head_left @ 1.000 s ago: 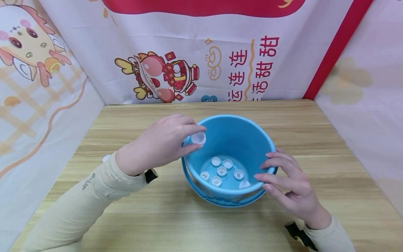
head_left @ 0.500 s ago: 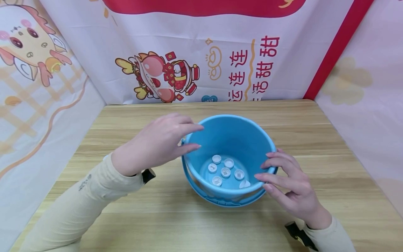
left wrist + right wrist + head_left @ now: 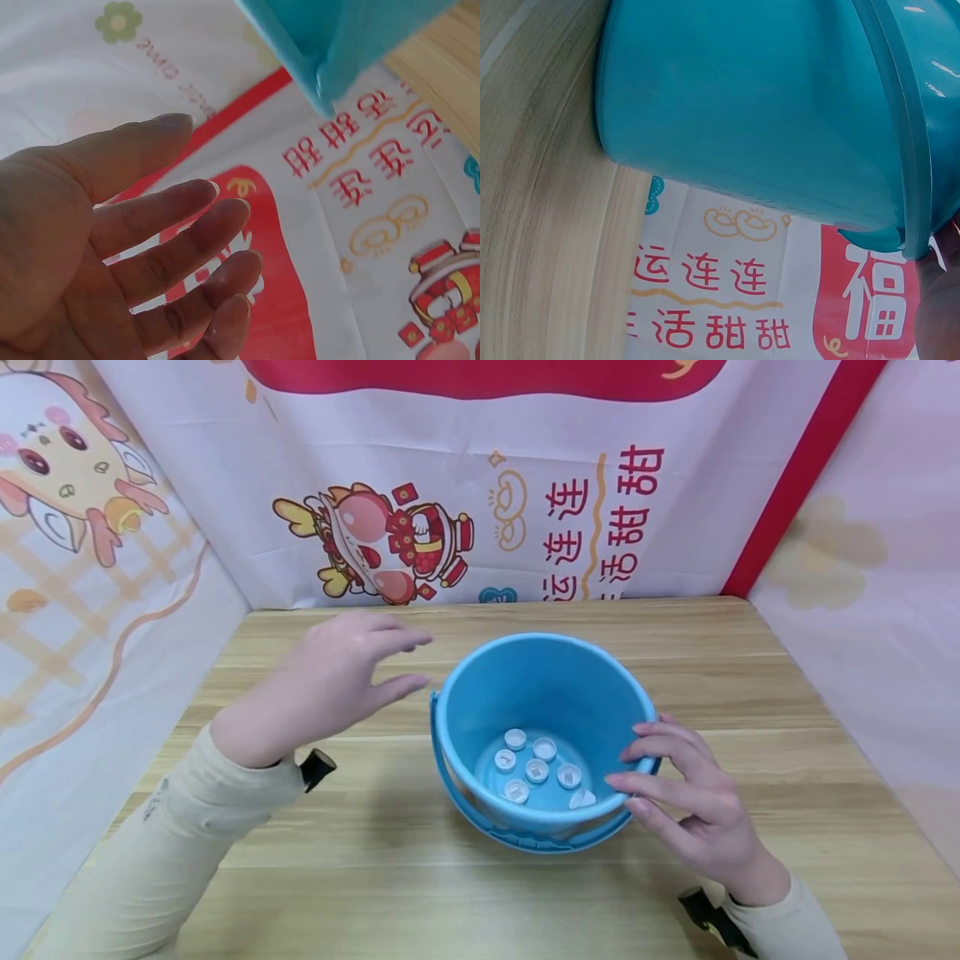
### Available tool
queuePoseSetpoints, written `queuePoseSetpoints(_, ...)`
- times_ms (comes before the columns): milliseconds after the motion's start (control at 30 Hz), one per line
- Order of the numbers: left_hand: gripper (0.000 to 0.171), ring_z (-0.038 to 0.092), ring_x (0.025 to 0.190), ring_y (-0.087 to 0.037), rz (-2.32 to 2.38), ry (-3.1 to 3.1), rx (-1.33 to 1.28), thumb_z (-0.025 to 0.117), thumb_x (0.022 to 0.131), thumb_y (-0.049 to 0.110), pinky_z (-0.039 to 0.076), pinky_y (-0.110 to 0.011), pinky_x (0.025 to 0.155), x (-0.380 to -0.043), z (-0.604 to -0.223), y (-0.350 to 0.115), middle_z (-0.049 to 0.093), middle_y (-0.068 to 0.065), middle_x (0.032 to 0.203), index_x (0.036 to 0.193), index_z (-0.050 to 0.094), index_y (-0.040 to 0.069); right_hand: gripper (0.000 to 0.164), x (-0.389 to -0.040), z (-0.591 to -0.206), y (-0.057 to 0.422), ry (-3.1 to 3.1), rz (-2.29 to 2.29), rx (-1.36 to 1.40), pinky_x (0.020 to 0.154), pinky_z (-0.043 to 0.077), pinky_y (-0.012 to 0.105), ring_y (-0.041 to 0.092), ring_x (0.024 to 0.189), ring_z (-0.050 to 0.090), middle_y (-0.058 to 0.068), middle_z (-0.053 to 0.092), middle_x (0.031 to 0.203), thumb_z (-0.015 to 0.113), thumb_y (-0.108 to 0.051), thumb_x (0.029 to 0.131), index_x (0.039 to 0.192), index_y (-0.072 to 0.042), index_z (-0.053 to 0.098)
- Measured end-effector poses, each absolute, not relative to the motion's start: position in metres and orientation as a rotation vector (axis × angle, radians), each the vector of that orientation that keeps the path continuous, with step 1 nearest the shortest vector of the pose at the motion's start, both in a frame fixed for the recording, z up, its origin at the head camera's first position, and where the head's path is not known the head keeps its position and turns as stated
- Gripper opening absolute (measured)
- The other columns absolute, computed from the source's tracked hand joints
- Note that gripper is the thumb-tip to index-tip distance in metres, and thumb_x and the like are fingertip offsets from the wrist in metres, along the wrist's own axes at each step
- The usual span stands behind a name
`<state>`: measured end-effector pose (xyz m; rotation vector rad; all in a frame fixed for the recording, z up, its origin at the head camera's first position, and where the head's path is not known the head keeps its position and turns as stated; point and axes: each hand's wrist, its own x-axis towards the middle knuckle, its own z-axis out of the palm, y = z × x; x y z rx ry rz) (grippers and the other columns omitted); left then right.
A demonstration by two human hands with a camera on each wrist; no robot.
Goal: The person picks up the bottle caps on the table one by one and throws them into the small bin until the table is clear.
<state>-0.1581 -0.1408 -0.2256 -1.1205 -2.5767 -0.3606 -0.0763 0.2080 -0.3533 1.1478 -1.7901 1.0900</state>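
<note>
A light blue bucket [image 3: 547,677] stands on the wooden table, with several small round white caps [image 3: 536,770] on its floor. One white piece [image 3: 582,798] at the near right inside looks tilted. My left hand [image 3: 330,685] hovers to the left of the bucket, apart from it, fingers spread and nothing between them. The left wrist view shows the bare palm of this left hand [image 3: 142,247]. My right hand [image 3: 690,793] holds the bucket's right rim, fingertips over the edge. In the right wrist view only dark fingers [image 3: 941,300] show by the rim.
The bucket's handle [image 3: 525,841] hangs down along its near side. The wooden table [image 3: 360,877] reaches back to a printed cloth wall [image 3: 525,427], with further cloth at both sides. A black camera strap [image 3: 712,918] sits on the right wrist.
My left hand has let go of a white cap over the bucket's left rim, then drawn back left. Some caps inside have shifted. The right hand stays on the rim.
</note>
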Motion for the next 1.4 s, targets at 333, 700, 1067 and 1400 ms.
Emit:
queuePoseSetpoints(333, 0.039, 0.062, 0.087, -0.024, -0.404, -2.718, -0.798, 0.078, 0.087, 0.025, 0.049, -0.043, 0.069, -0.185, -0.231, -0.202, 0.070, -0.009, 0.105, 0.122, 0.071, 0.009, 0.028, -0.076, -0.352, 0.208, -1.800, 1.096, 1.148, 0.113, 0.030, 0.043, 0.032, 0.120, 0.051, 0.022, 0.061, 0.096, 0.062, -0.024, 0.100, 0.093, -0.001, 0.077)
queuePoseSetpoints(700, 0.044, 0.065, 0.084, -0.029, -0.553, -2.987, -0.517, 0.072, 0.092, 0.031, 0.050, -0.040, 0.069, -0.226, -0.280, -0.289, 0.071, -0.015, 0.101, 0.123, 0.068, 0.000, 0.026, -0.081, -0.363, 0.213, -1.801, 1.096, 1.152, 0.112, 0.030, 0.046, 0.040, 0.115, 0.052, 0.022, 0.063, 0.099, 0.064, -0.022, 0.098, 0.093, 0.000, 0.077)
queuePoseSetpoints(1067, 0.077, 0.056, 0.111, -0.046, -0.590, -3.300, -0.338, 0.068, 0.089, 0.054, 0.045, -0.058, 0.087, -0.247, -0.346, -0.364, 0.060, -0.030, 0.122, 0.138, 0.052, -0.003, 0.028, -0.079, -0.353, 0.206, -1.759, 1.088, 1.161, 0.112, 0.031, 0.045, 0.035, 0.117, 0.053, 0.023, 0.062, 0.095, 0.063, -0.022, 0.099, 0.090, 0.000, 0.077)
queuePoseSetpoints(1400, 0.069, 0.062, 0.098, -0.041, -0.629, -3.371, -0.369, 0.077, 0.086, 0.039, 0.050, -0.050, 0.080, -0.244, -0.384, -0.388, 0.065, -0.029, 0.108, 0.131, 0.055, -0.009, 0.025, -0.083, -0.361, 0.210, -1.759, 1.086, 1.171, 0.112, 0.031, 0.048, 0.040, 0.113, 0.053, 0.023, 0.063, 0.097, 0.065, -0.021, 0.098, 0.091, 0.000, 0.077)
